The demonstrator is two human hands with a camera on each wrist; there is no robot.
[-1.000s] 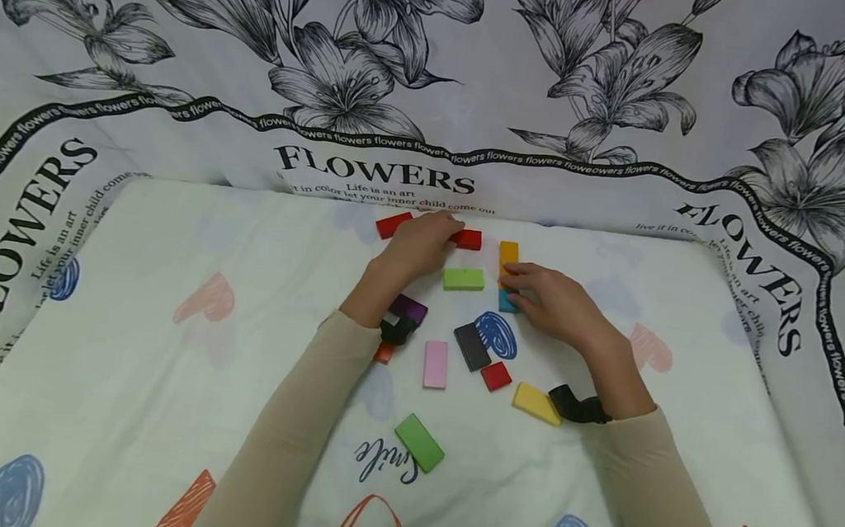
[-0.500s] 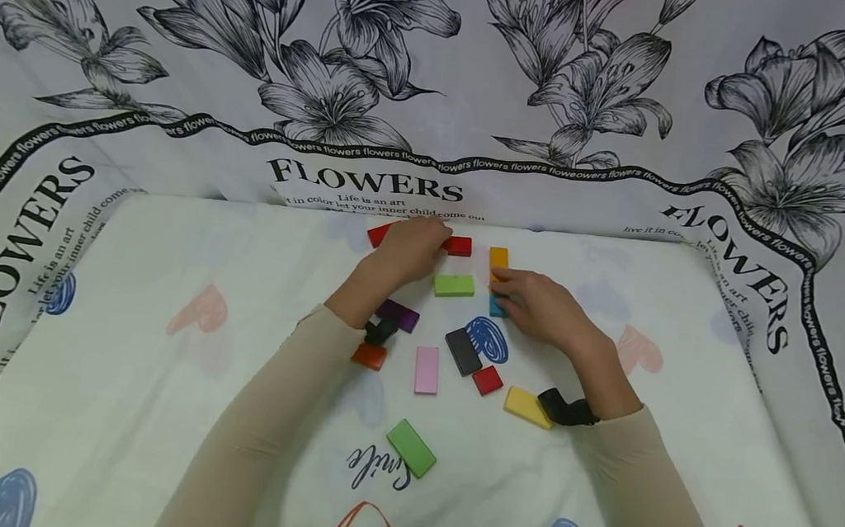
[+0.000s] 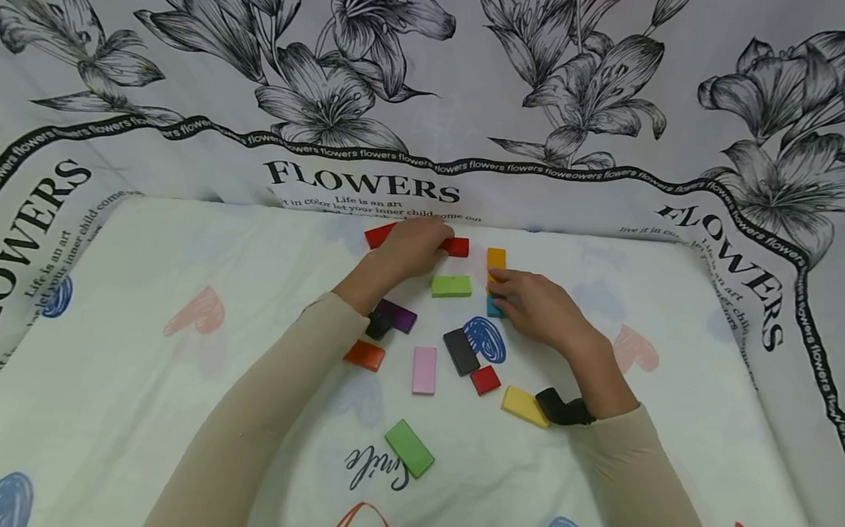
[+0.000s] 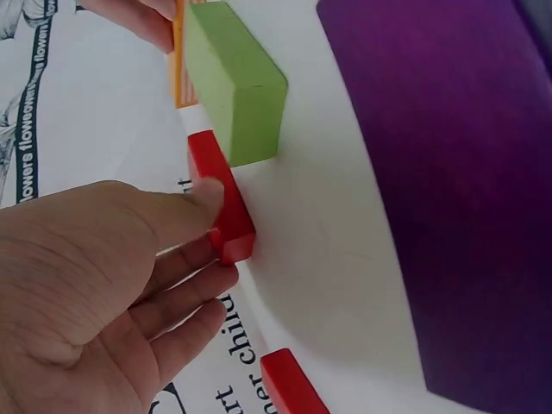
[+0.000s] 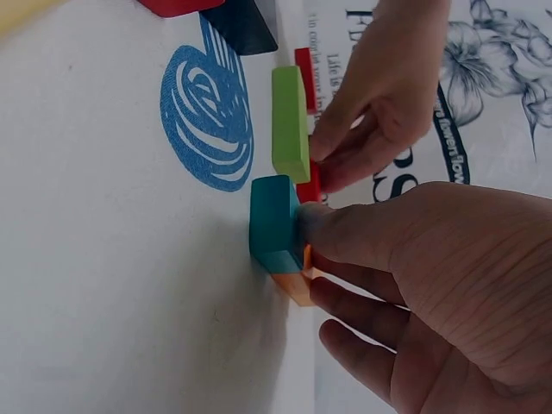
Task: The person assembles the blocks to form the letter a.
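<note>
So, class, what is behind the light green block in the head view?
Behind the light green block a red block shows; its left end is hidden by the left hand.

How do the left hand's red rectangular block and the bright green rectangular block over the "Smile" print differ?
The red rectangular block is pinched by the left hand, the bright green rectangular block untouched. In the head view, red lies crosswise, green diagonally. Both are single-coloured.
</note>
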